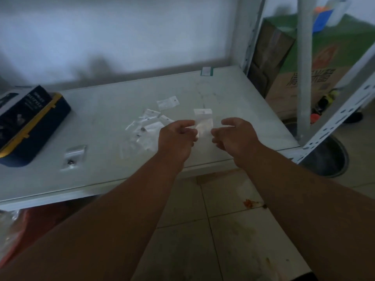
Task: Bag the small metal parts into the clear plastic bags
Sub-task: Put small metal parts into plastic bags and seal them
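Clear plastic bag [203,122] upright, pinched between left hand [176,138], right hand [233,134]

A pale metal shelf [113,110] is carrying everything. A dark blue box [30,122] with a yellow edge is sitting at its left end. A small clear bag [73,157] with a metal part inside is lying near the front edge. A loose scatter of little clear bags [149,126] is lying in the middle, and one more bag [168,102] is lying just behind them.
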